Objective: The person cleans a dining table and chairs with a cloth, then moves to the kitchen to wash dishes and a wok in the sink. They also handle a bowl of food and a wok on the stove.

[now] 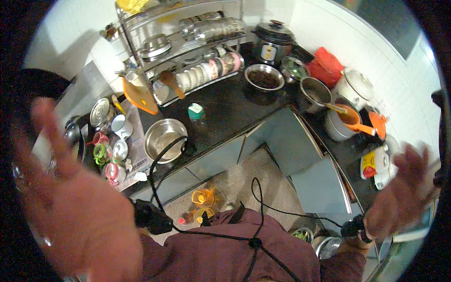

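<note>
My left hand (82, 201) is raised close to the camera, blurred, its fingers apart and nothing in it. Past it on the counter stand a white enamel mug (122, 126), several small lidded jars (115, 172) and a stainless steel basin (166, 141). At the right, my right hand (394, 197) hangs open and blurred, also holding nothing. Near its fingers, but seemingly apart from them, is a white plastic container with a yellow label (370, 164). Black straps circle both wrists, and black cords (262, 208) run across my front.
A metal dish rack (197, 79) holds bowls and glasses. An electric pressure cooker (273, 42), a bowl with dark contents (264, 77) and pots (315, 91) line the corner. Cabinet doors (320, 183) stand ajar over the floor. Oil bottles (203, 198) stand by my feet.
</note>
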Tool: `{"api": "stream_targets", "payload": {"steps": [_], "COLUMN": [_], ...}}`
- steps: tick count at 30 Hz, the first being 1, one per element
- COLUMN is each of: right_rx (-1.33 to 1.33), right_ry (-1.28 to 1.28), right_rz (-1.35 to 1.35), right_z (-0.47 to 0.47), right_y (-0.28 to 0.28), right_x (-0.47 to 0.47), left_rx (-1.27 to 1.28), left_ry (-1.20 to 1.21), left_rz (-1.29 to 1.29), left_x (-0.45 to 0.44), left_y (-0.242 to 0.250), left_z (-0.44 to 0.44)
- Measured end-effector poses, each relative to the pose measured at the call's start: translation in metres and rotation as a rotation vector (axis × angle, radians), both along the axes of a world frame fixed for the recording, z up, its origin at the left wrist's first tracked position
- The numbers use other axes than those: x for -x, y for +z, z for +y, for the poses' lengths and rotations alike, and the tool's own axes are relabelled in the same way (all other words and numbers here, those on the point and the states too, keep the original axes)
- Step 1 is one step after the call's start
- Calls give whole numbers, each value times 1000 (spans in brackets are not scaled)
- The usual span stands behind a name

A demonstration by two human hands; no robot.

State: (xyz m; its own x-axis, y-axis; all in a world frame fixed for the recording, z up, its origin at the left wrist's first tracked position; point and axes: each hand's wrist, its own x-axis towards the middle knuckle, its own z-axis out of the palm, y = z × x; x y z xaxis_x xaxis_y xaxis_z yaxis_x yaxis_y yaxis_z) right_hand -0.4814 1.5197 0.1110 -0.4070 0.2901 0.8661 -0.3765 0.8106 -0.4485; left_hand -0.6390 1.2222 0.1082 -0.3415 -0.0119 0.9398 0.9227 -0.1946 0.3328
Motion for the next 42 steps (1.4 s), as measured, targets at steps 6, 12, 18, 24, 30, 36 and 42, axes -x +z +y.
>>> {"api": "stream_targets", "payload": {"steps": [6,12,18,24,30,36,42], "right_rx": [303,844,1155,1639,952,717,1436], "right_ry": [277,405,419,343,486,47,446], "right_rz": [-758,-1036,-911,-816,-1020,-899,-768], "right_z": [93,151,239,303,340,301,227], "right_y": [-154,-315,-373,-434,-483,-460,-360], "right_x": [146,255,365,463,492,460,360], "left_rx": [875,813,690,708,412,418,506], "left_ry": [73,-105,139,356,331,313,224], "left_rz": [-453,-1273,-1200,-1343,-1558,-1542,-1514], "left_x": [50,51,53,43,18,12,-3], "left_y": [-82,-173,-186,-188,-186,-194,-211], "left_z": [-9,2,28,66,82,79,49]}}
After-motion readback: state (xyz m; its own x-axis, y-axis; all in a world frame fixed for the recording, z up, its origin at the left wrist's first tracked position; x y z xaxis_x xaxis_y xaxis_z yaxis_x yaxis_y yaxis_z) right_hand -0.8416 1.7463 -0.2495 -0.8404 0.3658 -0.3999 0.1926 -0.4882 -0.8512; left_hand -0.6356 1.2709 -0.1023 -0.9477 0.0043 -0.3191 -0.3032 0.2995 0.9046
